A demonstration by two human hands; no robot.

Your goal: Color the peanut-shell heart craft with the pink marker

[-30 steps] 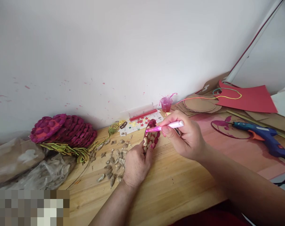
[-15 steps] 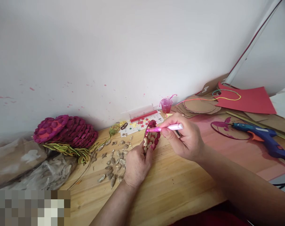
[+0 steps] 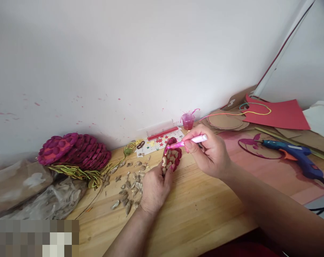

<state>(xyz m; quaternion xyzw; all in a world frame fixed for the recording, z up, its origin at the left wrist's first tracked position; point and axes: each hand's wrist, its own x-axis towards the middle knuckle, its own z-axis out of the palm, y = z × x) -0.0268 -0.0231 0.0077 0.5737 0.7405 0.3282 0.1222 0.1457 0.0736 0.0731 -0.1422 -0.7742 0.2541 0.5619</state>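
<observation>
Fingers of my left hand (image 3: pixel 156 185) grip the lower edge of a small round piece (image 3: pixel 172 155) covered in peanut shells, tilted up over the table. Its rim is painted magenta, while several shells in the middle are still pale. My right hand (image 3: pixel 208 151) pinches a white-handled brush (image 3: pixel 196 140) stained pink, and the tip touches the upper left rim of the piece. Behind them, against the wall, stands a clear cup of pink paint (image 3: pixel 188 121).
Loose peanut shells (image 3: pixel 128 192) lie left of my hands, by a stack of magenta discs (image 3: pixel 76 150) with yellow-green cords. A star-covered sheet (image 3: pixel 159 142) lies behind. At right are cardboard discs (image 3: pixel 223 120), red paper (image 3: pixel 277 114) and a blue glue gun (image 3: pixel 298 157).
The brush and my right hand have shifted slightly up and left along the piece's rim. More pink shows on the upper left shells. The piece has turned slightly toward the camera.
</observation>
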